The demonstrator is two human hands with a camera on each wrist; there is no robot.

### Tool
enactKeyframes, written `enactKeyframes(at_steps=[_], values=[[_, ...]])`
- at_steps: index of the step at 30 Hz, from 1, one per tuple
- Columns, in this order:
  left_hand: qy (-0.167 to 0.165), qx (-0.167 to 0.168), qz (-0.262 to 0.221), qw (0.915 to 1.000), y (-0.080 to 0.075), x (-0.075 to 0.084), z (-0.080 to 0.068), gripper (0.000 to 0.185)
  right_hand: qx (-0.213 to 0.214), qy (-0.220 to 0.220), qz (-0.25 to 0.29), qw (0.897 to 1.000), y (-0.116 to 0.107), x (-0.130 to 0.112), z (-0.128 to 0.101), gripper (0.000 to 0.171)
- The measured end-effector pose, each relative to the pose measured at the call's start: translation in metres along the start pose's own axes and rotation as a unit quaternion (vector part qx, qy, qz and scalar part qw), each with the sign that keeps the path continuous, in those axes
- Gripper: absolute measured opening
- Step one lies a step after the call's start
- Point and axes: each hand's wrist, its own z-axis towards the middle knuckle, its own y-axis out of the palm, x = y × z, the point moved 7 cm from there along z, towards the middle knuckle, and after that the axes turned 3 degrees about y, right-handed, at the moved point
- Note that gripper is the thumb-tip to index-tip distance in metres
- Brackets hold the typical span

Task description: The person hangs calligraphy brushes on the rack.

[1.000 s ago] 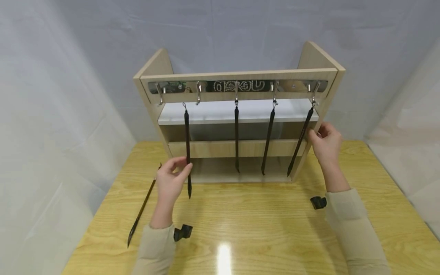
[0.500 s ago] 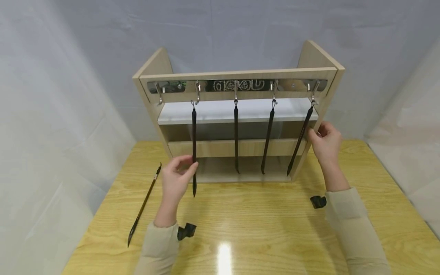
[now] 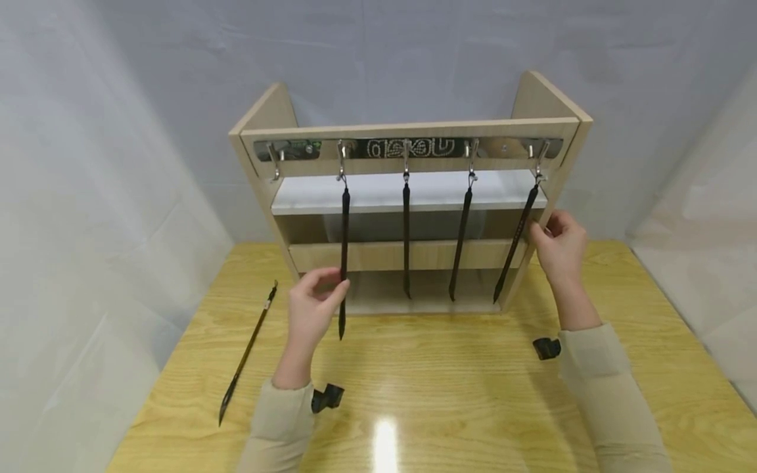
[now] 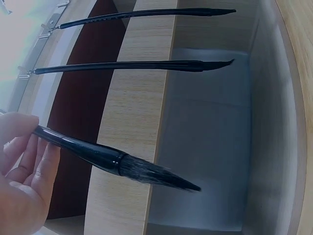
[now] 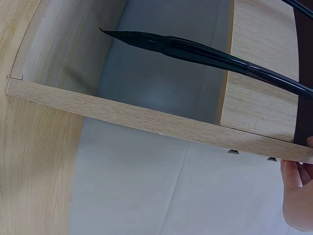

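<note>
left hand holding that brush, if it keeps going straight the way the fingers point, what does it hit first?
Probably the rack's wooden front rail. The left hand pinches the brush with fingers aimed up and toward the rack, and that rail sits just beyond them. Depth is hard to judge.

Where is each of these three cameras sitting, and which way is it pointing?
Head: worn on the head, looking forward and down at the light wooden hook rack on the yellow wooden table; both hands and beige sleeves show.
Left wrist: beside the left hand, which pinches a black calligraphy brush; looks into the rack.
Right wrist: beside the right hand, looking along the rack's side at another hanging brush.
Shared: head and left-wrist views both show the pinched brush.
</note>
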Motion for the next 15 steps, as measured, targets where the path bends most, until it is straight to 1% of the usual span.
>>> enactKeyframes(at_steps=[2,4,9,15], values=[[-0.003,-0.002,-0.001,1.0,0.0,0.002,0.0,0.021,-0.001,0.001,0.005,1.0,0.0,0.001,-0.001,0.021],[-0.004,-0.003,0.001,1.0,0.001,0.009,0.0,0.021,-0.002,0.0,0.01,1.0,0.0,0.001,-0.001,0.021],[0.007,0.004,0.007,0.9999,-0.001,0.026,-0.002,0.02,-0.002,-0.002,0.013,1.0,0.001,0.003,-0.001,0.02],[0.008,0.011,0.007,0.9999,-0.004,0.026,-0.002,0.019,-0.003,-0.003,0.027,1.0,0.001,0.001,-0.001,0.019]])
